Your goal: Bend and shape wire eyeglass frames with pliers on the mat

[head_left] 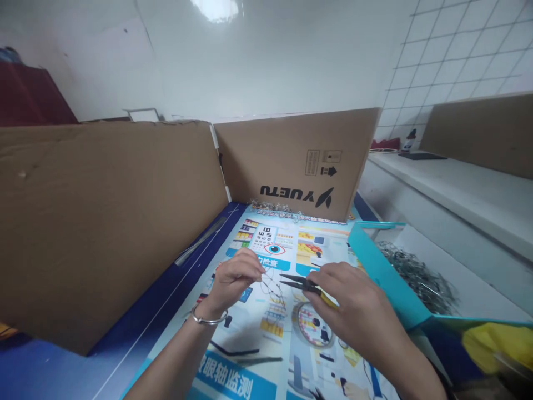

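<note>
Left hand point(238, 272) pinches thin wire point(272, 292) | right hand point(353, 291) grips needle-nose pliers point(307, 285), 3 o'clock | loose pinch could drop wire

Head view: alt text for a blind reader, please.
The left hand pinches a thin, dark, wiry piece while the right hand holds black-nosed, yellow-handled pliers, jaws parted, pointing toward it. Below lies a printed poster; brown cardboard panels stand behind, and a turquoise-walled box of heaped metallic pieces sits at right.

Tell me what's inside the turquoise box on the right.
Inside the turquoise box lies a tangled heap of thin, shiny grey pieces. The heap covers whatever is beneath it, so that part can't be seen.
</note>
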Available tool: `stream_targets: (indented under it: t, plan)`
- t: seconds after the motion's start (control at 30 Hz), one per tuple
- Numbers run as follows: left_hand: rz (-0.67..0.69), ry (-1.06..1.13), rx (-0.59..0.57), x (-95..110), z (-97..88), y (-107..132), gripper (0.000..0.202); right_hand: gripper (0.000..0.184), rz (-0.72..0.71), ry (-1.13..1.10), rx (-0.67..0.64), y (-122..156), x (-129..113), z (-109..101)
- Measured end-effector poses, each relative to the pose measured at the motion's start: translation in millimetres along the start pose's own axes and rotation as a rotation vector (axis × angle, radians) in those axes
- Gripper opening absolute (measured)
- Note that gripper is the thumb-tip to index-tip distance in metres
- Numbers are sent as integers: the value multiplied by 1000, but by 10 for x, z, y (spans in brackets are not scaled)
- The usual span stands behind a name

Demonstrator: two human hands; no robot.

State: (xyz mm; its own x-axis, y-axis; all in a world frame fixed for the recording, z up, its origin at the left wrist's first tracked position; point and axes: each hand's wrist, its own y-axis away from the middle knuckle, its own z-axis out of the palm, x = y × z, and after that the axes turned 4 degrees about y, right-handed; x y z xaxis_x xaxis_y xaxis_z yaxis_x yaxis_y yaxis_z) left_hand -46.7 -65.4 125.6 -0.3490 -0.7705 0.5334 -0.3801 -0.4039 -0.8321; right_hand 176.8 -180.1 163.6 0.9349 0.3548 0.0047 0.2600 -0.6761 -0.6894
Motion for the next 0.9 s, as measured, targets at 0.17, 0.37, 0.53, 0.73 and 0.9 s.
stream_targets:
  t: [0.17,0.37,0.53,0.73,0.9]
  plan:
    - [75,-5,-38,-3,-18,-17,12,16,-17,64,13,-34,-65,-50]
    - [81,-48,-99,-27,0,-29,13,12,-13,105,-57,-2,-71,47]
    - [75,-82,-127,-31,26,-21,14,6,-9,144,-78,-3,-82,119]
    - [59,-109,-130,-34,30,-10,16,4,-21,148,-88,-5,-98,159]
    - [61,-119,-127,-21,30,-19,15,7,-40,136,-88,-13,-85,183]
